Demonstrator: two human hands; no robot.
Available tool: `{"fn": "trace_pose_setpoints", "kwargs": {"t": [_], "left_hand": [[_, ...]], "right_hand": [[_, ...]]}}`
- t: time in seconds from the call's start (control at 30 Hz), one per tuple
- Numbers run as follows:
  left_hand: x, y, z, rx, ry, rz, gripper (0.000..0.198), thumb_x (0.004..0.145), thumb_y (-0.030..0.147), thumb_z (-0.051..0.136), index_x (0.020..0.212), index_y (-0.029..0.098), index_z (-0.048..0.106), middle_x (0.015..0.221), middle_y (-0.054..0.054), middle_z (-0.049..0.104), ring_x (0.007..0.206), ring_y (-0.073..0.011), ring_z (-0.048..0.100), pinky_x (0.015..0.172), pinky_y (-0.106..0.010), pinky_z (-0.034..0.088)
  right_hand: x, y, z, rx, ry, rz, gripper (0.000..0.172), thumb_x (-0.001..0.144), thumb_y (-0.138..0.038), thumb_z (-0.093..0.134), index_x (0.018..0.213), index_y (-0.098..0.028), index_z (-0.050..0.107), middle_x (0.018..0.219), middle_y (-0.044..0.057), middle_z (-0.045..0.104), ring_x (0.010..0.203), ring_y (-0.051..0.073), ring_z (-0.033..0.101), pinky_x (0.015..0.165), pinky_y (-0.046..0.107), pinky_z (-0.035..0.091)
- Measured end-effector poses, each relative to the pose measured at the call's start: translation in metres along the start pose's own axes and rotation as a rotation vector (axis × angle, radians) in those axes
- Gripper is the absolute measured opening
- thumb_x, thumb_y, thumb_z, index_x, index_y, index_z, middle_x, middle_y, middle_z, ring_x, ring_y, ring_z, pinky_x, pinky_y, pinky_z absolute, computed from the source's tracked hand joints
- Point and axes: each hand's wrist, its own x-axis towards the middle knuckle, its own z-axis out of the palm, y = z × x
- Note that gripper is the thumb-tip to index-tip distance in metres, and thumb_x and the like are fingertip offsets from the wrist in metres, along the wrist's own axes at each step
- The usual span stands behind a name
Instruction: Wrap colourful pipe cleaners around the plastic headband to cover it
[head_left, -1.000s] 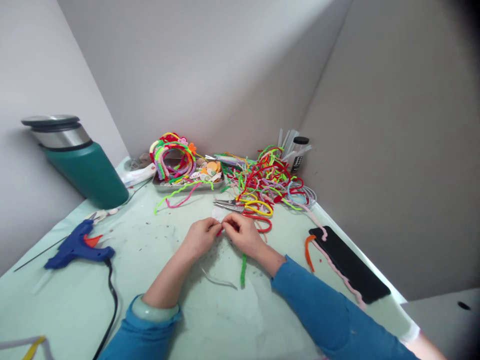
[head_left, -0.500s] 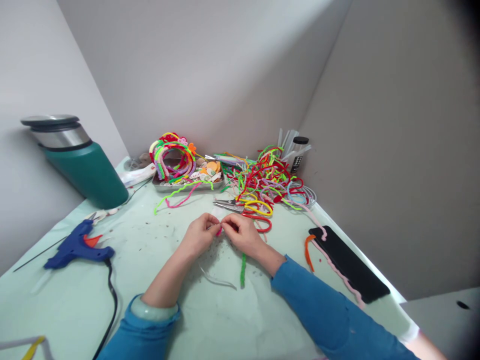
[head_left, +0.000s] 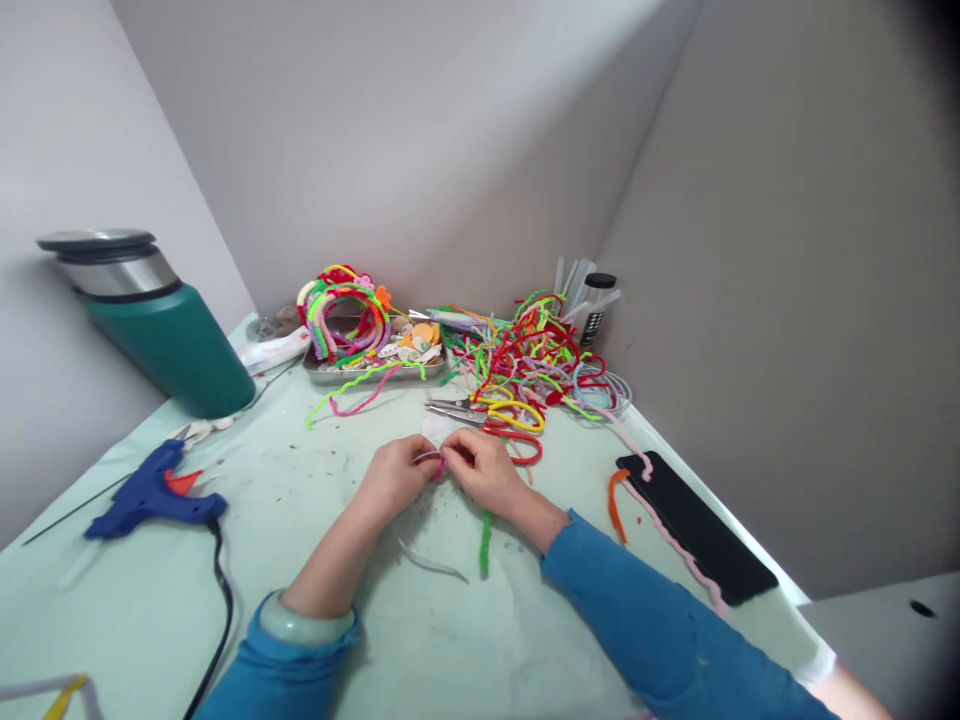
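Observation:
My left hand [head_left: 396,474] is closed in a pinch, and a thin white strip [head_left: 427,456] shows at its fingertips. Opposite it, my right hand [head_left: 484,466] pinches a small pink pipe cleaner [head_left: 439,467] where the fingertips almost meet; much of both pieces is hidden by the fingers. A green pipe cleaner [head_left: 484,545] lies under my right wrist. Below my left hand a loose grey-white strip [head_left: 431,566] rests on the table. Just beyond the hands lie scissors with yellow handles [head_left: 517,413] and scissors with red handles [head_left: 530,448].
At the left are a blue glue gun [head_left: 154,495] with its cord and a green bottle [head_left: 176,350]. A metal tray [head_left: 367,376] with pipe-cleaner rings stands at the back beside a tangled pile of pipe cleaners [head_left: 536,345]. A black phone [head_left: 697,530] lies at the right.
My left fingers have shifted slightly away from my right ones, and the white strip now shows between them. The pink piece sits a little lower.

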Motion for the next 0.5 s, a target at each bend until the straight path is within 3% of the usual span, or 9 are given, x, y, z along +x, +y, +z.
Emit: {"fn": "trace_pose_setpoints", "kwargs": {"t": [0.2,0.5], "left_hand": [[-0.0023,0.0025,-0.0019,0.125,0.041,-0.026,0.017,0.066,0.031,0.053,0.07,0.019,0.064,0.067,0.0,0.064,0.062,-0.0134,0.054,0.055,-0.022,0.032],[-0.0041,0.0041,-0.0008,0.101,0.067,0.02,0.019,0.066,0.032,0.053,0.075,0.019,0.063,0.068,0.0,0.065,0.062,-0.0132,0.055,0.057,-0.021,0.035]], "right_hand": [[-0.0001,0.0004,-0.0003,0.011,0.006,-0.006,0.011,0.079,-0.017,0.048,0.074,-0.017,0.057,0.069,0.0,0.058,0.065,0.011,0.049,0.061,0.021,0.035],[0.0008,-0.0003,-0.0015,0.032,0.01,0.026,0.011,0.079,-0.017,0.047,0.074,-0.017,0.057,0.069,0.0,0.058,0.066,0.011,0.05,0.06,0.021,0.035]]}}
